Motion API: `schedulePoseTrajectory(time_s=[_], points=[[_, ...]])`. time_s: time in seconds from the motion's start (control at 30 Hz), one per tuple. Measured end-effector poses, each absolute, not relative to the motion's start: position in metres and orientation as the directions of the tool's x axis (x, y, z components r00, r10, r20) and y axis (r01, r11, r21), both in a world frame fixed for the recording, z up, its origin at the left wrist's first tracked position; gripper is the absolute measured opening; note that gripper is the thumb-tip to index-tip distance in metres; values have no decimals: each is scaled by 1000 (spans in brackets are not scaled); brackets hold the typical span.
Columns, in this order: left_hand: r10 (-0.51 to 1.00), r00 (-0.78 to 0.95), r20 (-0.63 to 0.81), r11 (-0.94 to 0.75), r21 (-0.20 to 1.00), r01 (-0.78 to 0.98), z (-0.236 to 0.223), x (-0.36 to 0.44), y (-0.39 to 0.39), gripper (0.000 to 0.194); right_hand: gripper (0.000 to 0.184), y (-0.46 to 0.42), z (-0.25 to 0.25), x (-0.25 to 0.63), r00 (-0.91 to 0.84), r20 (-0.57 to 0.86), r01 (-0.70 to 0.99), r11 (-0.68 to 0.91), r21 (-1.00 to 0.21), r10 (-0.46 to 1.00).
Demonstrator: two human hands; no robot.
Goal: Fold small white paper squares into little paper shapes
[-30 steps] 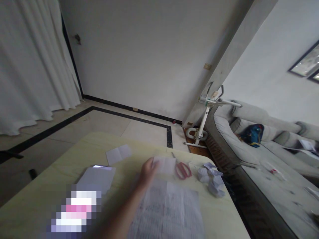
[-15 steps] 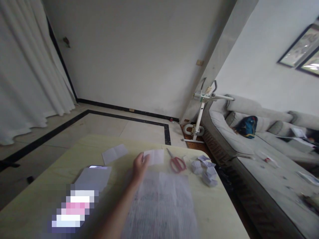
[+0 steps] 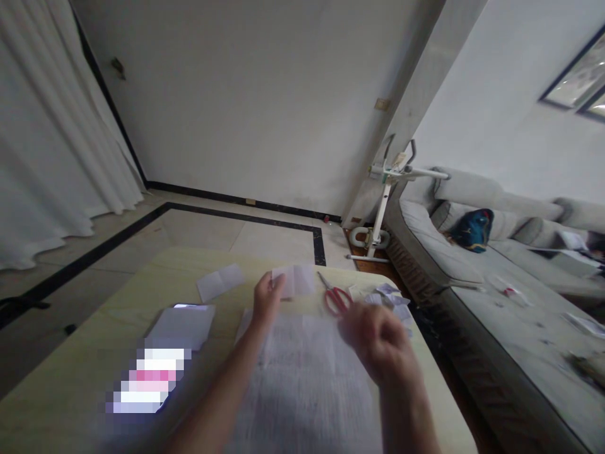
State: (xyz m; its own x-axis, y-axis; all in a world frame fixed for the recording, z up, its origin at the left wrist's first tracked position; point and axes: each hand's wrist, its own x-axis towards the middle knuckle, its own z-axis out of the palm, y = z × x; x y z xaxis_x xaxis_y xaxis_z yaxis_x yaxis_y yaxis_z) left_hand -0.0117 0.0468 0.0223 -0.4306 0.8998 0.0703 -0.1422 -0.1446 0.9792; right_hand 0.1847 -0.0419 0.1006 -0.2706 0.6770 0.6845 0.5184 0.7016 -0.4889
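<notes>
My left hand [image 3: 267, 297] is closed on a small creased sheet of white paper [image 3: 302, 280], gripping its left edge near the far side of the table. My right hand [image 3: 378, 333] hovers at the right, blurred by motion. Its fingers look curled, but whether anything is in them cannot be made out. Red-handled scissors [image 3: 338, 301] lie just beyond it, blades pointing away. Crumpled paper pieces [image 3: 388, 294] sit behind this hand, partly hidden. A large printed sheet [image 3: 307, 378] lies flat between my forearms.
Another creased paper [image 3: 220, 282] lies at the table's far left. A phone [image 3: 161, 366] with a lit, pixelated screen rests on the left, a grey flat piece [image 3: 182, 325] beside it. Right of the table [image 3: 425, 391] stands a grey sofa [image 3: 510, 353]; beyond is a white exercise machine [image 3: 379, 214].
My right hand has come into view from below right, now covering part of the crumpled paper. My left hand still holds the small paper. The camera view has shifted slightly.
</notes>
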Motion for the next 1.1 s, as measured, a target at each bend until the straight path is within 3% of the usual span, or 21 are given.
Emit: schedulePoseTrajectory(time_s=[0.07,0.13,0.23,0.3,0.37,0.5,0.7,0.87,1.0,1.1], points=[[920,-391,23,-109,974,-199,16,-8,46,30,31,0,91,170,-149,592,220,611,-761,792],[932,-362,2,-95,966,-241,9,-6,46,29,28,30,80,159,-90,434,-162,416,-895,897],[925,-377,-54,-71,948,-310,-1,-9,46,26,22,49,62,153,-147,201,-528,95,-844,968],[922,-373,-108,-48,921,-386,-4,-13,47,25,14,49,51,154,-227,55,-702,-124,-701,972],[935,-323,-150,-17,887,-462,-3,-17,48,24,10,47,44,156,-269,-18,-779,-229,-583,963],[958,-221,-182,41,852,-523,2,-19,46,26,12,45,38,158,-295,-30,-817,-269,-510,955],[963,-168,-209,96,854,-512,2,-16,44,29,20,43,39,164,-288,28,-838,-238,-491,957],[964,-167,-206,101,867,-488,-1,-14,44,29,20,45,33,162,-79,6,-706,-52,-707,997],[960,-169,-226,118,865,-488,3,-11,40,31,9,50,20,157,89,18,-594,67,-801,996],[962,-183,-203,109,899,-423,7,-8,37,32,12,49,11,152,185,73,-301,127,-945,980]])
